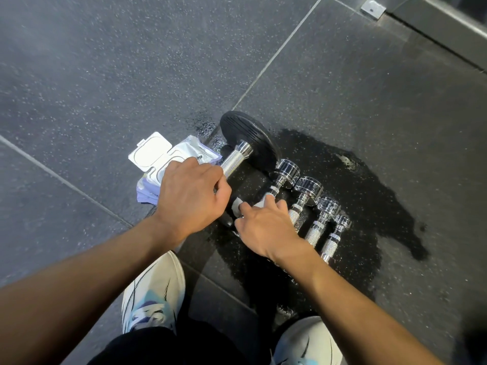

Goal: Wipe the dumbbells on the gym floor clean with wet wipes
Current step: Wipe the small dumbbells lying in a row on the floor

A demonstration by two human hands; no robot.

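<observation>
A big dumbbell with a black plate (pixel 250 138) and a knurled chrome handle lies on the dark rubber floor. My left hand (pixel 191 194) grips that handle near its near end. My right hand (pixel 266 229) pinches a white wet wipe (pixel 237 206) just beside the big dumbbell's handle, over the near end of the first small dumbbell. Several small chrome dumbbells (pixel 307 198) lie side by side to the right of the big one. The near plate of the big dumbbell is hidden under my hands.
An open pack of wet wipes (pixel 168 159) with its lid flipped up lies left of the big dumbbell. A wet patch (pixel 363 196) darkens the floor around the dumbbells. My two white shoes (pixel 154 291) stand at the bottom. A metal frame base (pixel 445 27) runs along the top right.
</observation>
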